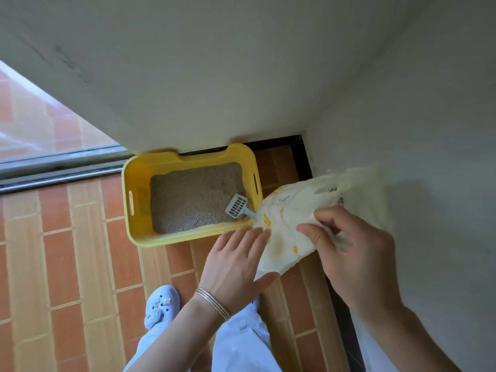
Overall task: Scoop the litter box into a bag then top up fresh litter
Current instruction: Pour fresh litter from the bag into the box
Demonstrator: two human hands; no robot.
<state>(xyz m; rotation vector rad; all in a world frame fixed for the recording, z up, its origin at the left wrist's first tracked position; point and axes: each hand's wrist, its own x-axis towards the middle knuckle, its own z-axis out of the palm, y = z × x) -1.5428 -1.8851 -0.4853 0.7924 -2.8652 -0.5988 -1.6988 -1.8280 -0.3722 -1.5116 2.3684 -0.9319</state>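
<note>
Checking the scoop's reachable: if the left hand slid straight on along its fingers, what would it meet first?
Likely the plastic bag, its edge right at the left hand's fingertips; the scoop lies beyond, though depth is unclear.

The litter box [139, 183] was seen as smooth, faintly glossy yellow plastic, the litter [193, 197] as rough grey grains; at 4 o'clock, the bag [292, 210] as thin crinkled film.

Yellow litter box [188, 238] recorded upright, grey litter [193, 197] spread inside. Pale blue scoop [236, 206] laid at 4 o'clock corner. Crumpled white bag [290, 224] overlapping that corner.
</note>
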